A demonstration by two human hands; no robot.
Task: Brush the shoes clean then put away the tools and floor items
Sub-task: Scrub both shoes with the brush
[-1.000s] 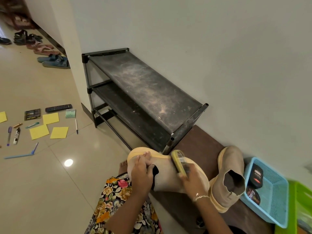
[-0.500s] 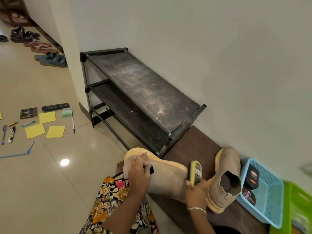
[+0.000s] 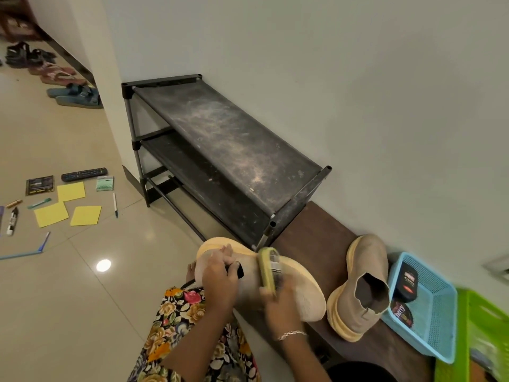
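Head view, down over the lap. Grips shoe at the collar with left hand, fingers curled round the opening; holds it on its side, sole turned toward the rack, over the near edge of the desk. Clasps brush in right hand, blurred, bristles seemingly against the shoe's side by the sole. Second shoe propped on the desk by the wall, opening toward the camera, touching blue basket with bottle and tin inside. Remote, yellow notes, pen and marker scattered on the floor, left of the rack.
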